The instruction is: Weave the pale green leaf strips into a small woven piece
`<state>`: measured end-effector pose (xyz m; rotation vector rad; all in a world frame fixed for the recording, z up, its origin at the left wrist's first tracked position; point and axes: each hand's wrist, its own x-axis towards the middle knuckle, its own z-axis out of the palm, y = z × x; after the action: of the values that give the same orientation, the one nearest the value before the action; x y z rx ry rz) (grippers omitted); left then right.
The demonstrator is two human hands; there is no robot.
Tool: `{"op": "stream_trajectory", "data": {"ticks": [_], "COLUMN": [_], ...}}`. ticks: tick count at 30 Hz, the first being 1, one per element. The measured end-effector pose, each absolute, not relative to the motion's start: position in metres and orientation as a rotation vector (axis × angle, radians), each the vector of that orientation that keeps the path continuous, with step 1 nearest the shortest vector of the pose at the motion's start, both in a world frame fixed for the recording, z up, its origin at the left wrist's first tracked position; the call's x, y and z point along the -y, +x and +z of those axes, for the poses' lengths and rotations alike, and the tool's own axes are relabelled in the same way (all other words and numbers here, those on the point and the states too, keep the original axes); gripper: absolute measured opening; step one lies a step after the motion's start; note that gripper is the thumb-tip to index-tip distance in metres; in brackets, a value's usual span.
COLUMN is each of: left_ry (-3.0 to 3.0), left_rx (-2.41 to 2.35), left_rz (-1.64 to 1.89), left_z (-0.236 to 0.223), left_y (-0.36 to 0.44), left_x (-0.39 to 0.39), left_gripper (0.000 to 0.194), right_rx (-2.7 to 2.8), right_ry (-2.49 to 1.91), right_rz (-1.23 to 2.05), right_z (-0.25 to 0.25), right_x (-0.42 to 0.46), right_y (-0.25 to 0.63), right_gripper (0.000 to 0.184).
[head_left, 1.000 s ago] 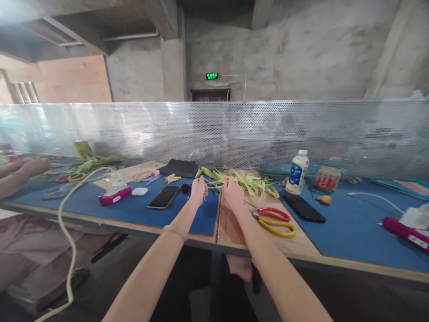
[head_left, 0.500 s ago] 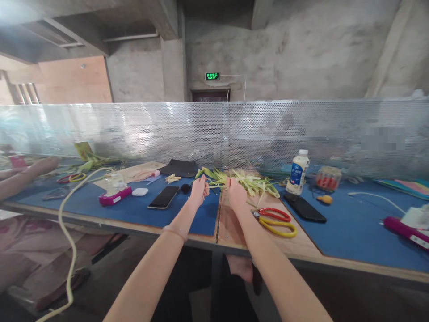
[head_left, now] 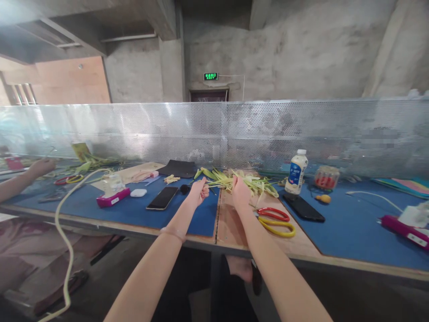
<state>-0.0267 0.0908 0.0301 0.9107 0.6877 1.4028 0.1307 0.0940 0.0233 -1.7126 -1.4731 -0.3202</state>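
My left hand (head_left: 197, 190) and my right hand (head_left: 240, 193) are stretched out over the table, both with fingers closed. Between them runs a thin green leaf strip (head_left: 219, 181), and each hand pinches one end of it. Just behind the hands lies a heap of green and yellow leaf strips (head_left: 250, 181) on a wooden board (head_left: 234, 223). Red and yellow scissors (head_left: 276, 219) lie on that board, right of my right wrist.
A black phone (head_left: 163, 197) lies left of my left hand, another phone (head_left: 303, 207) and a white bottle (head_left: 296, 172) to the right. A perforated metal screen (head_left: 234, 129) closes the table's far side. A neighbour's hand (head_left: 40, 167) works at far left. A yellowish hose (head_left: 63, 232) hangs over the front edge.
My hands have drawn a little further apart, the right hand shifting right and back toward the leaf heap. The neighbour's hand at far left has lifted slightly.
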Motion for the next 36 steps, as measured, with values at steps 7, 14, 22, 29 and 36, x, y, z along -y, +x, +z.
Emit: {"op": "stream_trajectory", "data": {"ticks": [7, 14, 22, 29, 36], "left_ry": [1.253, 1.441, 1.518, 1.550, 1.447], "left_rx": [-0.980, -0.943, -0.885, -1.018, -1.016], "left_rz": [1.356, 1.241, 1.235, 1.315, 1.477], "left_z": [0.025, 0.027, 0.025, 0.023, 0.026], "left_y": [-0.020, -0.014, -0.012, -0.010, -0.013], "left_x": [-0.092, -0.080, -0.080, -0.085, -0.088], "left_gripper": [0.036, 0.055, 0.058, 0.029, 0.027], "right_rx": [1.489, 1.542, 1.589, 1.660, 1.717], "right_ry": [-1.462, -1.360, -1.240, -1.100, -0.841], "right_rz": [-0.184, -0.145, -0.132, -0.039, 0.115], "right_z": [0.020, 0.016, 0.012, 0.010, 0.006], "right_x": [-0.098, -0.099, -0.104, -0.106, -0.119], "right_y": [0.129, 0.125, 0.123, 0.122, 0.120], "right_gripper": [0.031, 0.028, 0.027, 0.027, 0.024]}}
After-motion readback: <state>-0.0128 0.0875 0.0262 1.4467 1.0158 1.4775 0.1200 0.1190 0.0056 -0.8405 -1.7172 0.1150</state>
